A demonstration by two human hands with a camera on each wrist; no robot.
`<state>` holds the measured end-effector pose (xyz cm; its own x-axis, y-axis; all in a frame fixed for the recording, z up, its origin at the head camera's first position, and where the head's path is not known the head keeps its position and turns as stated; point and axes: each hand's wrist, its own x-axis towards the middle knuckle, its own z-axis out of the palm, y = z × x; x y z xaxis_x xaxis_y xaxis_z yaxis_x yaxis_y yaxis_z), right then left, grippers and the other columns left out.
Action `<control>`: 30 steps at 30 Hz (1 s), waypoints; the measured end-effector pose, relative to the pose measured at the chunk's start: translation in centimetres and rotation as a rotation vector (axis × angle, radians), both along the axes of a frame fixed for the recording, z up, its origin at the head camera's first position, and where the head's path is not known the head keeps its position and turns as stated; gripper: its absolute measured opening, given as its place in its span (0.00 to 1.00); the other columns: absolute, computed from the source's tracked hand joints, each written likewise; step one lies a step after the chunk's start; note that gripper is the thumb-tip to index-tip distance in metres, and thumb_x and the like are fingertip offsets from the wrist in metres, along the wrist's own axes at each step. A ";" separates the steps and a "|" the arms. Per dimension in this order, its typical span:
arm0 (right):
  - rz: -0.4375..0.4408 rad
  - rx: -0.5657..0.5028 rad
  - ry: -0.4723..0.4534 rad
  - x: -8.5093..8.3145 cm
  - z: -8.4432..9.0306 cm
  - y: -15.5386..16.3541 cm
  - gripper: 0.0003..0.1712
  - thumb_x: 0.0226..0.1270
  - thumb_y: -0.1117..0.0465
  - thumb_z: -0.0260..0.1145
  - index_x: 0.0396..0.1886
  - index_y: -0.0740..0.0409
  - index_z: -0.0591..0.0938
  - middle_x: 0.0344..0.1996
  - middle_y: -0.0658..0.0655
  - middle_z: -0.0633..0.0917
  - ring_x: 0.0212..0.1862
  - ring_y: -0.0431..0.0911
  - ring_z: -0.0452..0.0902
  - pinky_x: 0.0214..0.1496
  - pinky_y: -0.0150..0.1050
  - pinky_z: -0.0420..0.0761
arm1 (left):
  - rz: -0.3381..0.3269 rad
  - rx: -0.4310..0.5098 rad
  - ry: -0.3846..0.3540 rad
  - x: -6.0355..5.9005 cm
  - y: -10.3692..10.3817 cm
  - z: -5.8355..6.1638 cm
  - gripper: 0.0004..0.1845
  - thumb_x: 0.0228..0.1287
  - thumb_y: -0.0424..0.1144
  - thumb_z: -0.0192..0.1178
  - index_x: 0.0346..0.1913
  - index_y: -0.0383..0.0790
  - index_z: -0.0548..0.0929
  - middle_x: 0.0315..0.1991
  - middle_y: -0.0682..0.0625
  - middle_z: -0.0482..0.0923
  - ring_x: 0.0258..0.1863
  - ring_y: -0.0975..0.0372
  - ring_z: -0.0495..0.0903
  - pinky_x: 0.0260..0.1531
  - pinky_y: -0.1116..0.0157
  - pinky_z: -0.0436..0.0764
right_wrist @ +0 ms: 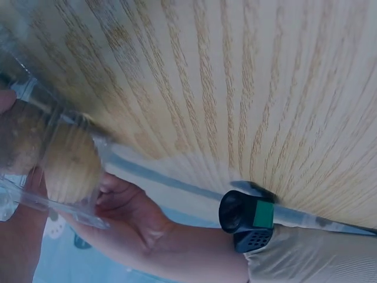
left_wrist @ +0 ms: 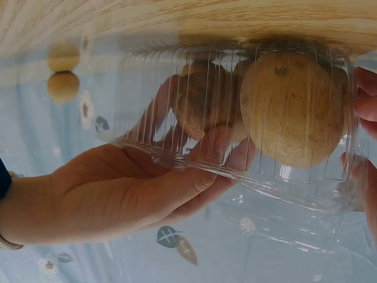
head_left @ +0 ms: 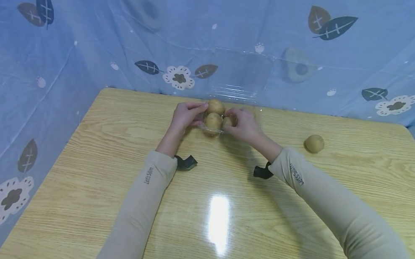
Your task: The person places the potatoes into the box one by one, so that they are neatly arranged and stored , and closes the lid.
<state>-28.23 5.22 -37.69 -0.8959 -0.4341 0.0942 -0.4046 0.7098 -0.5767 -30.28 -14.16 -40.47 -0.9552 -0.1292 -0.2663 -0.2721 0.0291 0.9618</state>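
Observation:
A clear plastic clamshell box [head_left: 218, 127] sits at the far middle of the wooden table [head_left: 221, 215], its lid [head_left: 240, 76] standing open behind it. Inside lie three round brown potatoes [head_left: 214, 121]. My left hand [head_left: 187, 117] grips the box's left side, with the thumb along the rim and the fingers curled underneath. My right hand [head_left: 243, 125] grips the right side. The left wrist view shows my left hand [left_wrist: 135, 194] under the ribbed wall [left_wrist: 147, 100], a large potato [left_wrist: 291, 109] inside, and right fingertips [left_wrist: 365, 97] at the edge. The right wrist view shows a potato [right_wrist: 66, 168] behind the plastic.
One loose potato [head_left: 314, 143] lies on the table to the right of the box, also seen far off as the loose potato [left_wrist: 63, 86]. Blue patterned cloth [head_left: 69, 39] hangs behind and on both sides of the table. Black wrist cameras [head_left: 186, 162] sit on both forearms.

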 end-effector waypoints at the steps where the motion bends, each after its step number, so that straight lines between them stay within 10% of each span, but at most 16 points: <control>1: -0.001 0.002 -0.006 0.0 0.0 0.0 0.21 0.53 0.62 0.62 0.48 0.64 0.77 0.39 0.63 0.78 0.43 0.52 0.68 0.44 0.46 0.72 | 0.000 -0.002 0.000 0.0 0.0 0.0 0.19 0.53 0.45 0.66 0.47 0.39 0.82 0.48 0.48 0.79 0.26 0.66 0.79 0.21 0.74 0.82; 30: -0.001 -0.238 -0.055 0.6 0.0 0.8 0.17 0.59 0.69 0.59 0.48 0.71 0.76 0.49 0.68 0.79 0.51 0.58 0.76 0.56 0.46 0.77 | -0.001 -0.001 -0.001 0.1 0.0 0.0 0.20 0.53 0.45 0.66 0.47 0.38 0.82 0.48 0.48 0.79 0.27 0.66 0.78 0.20 0.75 0.82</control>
